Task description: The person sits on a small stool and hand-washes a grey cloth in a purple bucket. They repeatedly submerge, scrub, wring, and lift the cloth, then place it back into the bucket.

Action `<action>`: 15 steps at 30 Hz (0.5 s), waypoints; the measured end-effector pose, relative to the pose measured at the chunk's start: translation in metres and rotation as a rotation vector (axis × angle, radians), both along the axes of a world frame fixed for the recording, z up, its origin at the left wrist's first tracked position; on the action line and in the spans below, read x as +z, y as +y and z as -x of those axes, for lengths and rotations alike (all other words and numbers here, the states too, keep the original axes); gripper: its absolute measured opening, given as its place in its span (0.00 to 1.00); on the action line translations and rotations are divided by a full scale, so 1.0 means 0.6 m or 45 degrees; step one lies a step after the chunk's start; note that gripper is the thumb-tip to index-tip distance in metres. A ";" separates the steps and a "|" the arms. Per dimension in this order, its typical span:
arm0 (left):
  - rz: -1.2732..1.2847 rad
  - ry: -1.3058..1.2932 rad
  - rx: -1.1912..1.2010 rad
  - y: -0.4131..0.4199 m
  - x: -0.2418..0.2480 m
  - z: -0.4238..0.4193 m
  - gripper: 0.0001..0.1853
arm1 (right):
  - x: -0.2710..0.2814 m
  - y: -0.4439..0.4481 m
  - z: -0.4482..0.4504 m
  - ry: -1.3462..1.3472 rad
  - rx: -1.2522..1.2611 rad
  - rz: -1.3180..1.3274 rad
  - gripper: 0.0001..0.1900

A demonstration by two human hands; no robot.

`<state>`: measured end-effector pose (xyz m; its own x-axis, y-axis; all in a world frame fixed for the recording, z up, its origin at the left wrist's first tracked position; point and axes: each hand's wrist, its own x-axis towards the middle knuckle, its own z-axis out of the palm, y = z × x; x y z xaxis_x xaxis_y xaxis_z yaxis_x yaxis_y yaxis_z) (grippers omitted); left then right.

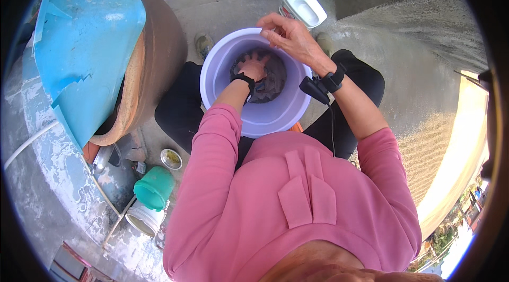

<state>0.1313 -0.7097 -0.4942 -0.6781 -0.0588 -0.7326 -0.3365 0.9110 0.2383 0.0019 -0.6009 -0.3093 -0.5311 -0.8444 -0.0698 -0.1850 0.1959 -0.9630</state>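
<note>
Between my knees stands a lavender plastic bucket [270, 119]. My left hand [253, 66] reaches down into it with fingers spread, palm down on dark wet cloth [274, 83] at the bottom. Some of the cloth lies under the hand and is hidden. Over the far right part of the rim hangs my right hand [288, 35], its fingers loosely curled and a gap between thumb and forefinger. Whether its fingertips touch the rim I cannot tell. Just beyond that hand is a white plastic jug [304, 7] with a green cap, on the concrete.
At left stands a large brown earthenware jar [163, 39], partly covered by a broken blue plastic sheet [95, 43]. Near my left side are a green bucket [155, 188], a white bucket [145, 218] and a small dish [171, 159]. A black cable [333, 130] hangs from my right wrist.
</note>
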 end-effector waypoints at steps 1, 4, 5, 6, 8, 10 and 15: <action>0.059 -0.008 0.012 0.018 -0.026 -0.007 0.41 | 0.001 -0.009 -0.003 -0.066 0.022 0.035 0.11; 0.093 -0.158 -0.099 0.080 -0.094 -0.046 0.35 | -0.015 -0.017 -0.004 -0.127 0.088 0.068 0.09; 0.165 -0.224 -0.203 0.092 -0.114 -0.056 0.32 | -0.023 -0.017 0.000 -0.208 0.086 0.057 0.08; 0.220 -0.197 -0.273 0.097 -0.131 -0.068 0.30 | -0.031 -0.016 0.004 -0.234 0.085 0.045 0.08; 0.261 -0.111 -0.291 0.100 -0.154 -0.083 0.30 | -0.045 -0.019 0.013 -0.259 0.077 0.052 0.08; 0.267 -0.030 -0.325 0.088 -0.165 -0.087 0.29 | -0.050 -0.018 0.020 -0.284 0.020 0.073 0.07; 0.006 0.006 0.030 0.061 -0.164 -0.063 0.29 | -0.060 -0.004 0.022 -0.270 0.034 0.036 0.08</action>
<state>0.1692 -0.6732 -0.5929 -0.6800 -0.0782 -0.7290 -0.3567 0.9040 0.2358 -0.0110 -0.6031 -0.3453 -0.4847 -0.8611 -0.1534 0.0175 0.1658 -0.9860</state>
